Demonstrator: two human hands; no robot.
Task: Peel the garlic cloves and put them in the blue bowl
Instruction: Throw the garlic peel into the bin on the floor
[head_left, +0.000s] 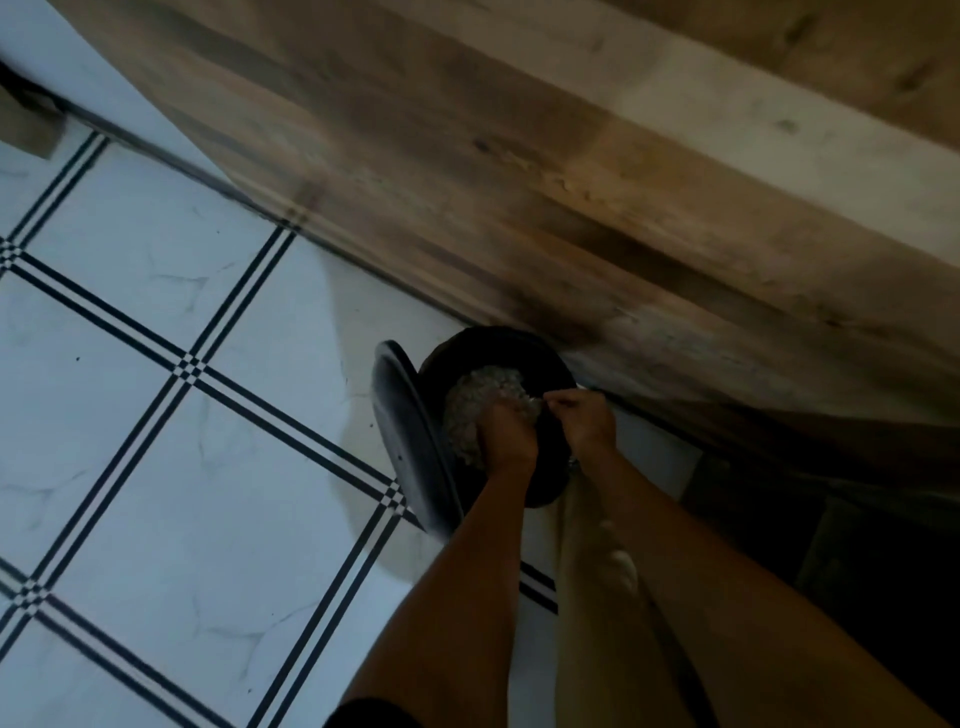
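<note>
The left hand (506, 434) and right hand (584, 421) are over a black bin (498, 345), which stands on the tiled floor (156, 415) with its lid (410, 441) raised at the left. The left hand's fingers bend down toward pale scraps (470, 400) in the bin, and the right hand's fingers are curled with the tips together. Blur prevents telling whether either hand holds a garlic clove.

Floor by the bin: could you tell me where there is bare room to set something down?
The tiled floor left of the lid is bare. Crowded: the bin, left hand and right hand over it, wooden panel behind.
</note>
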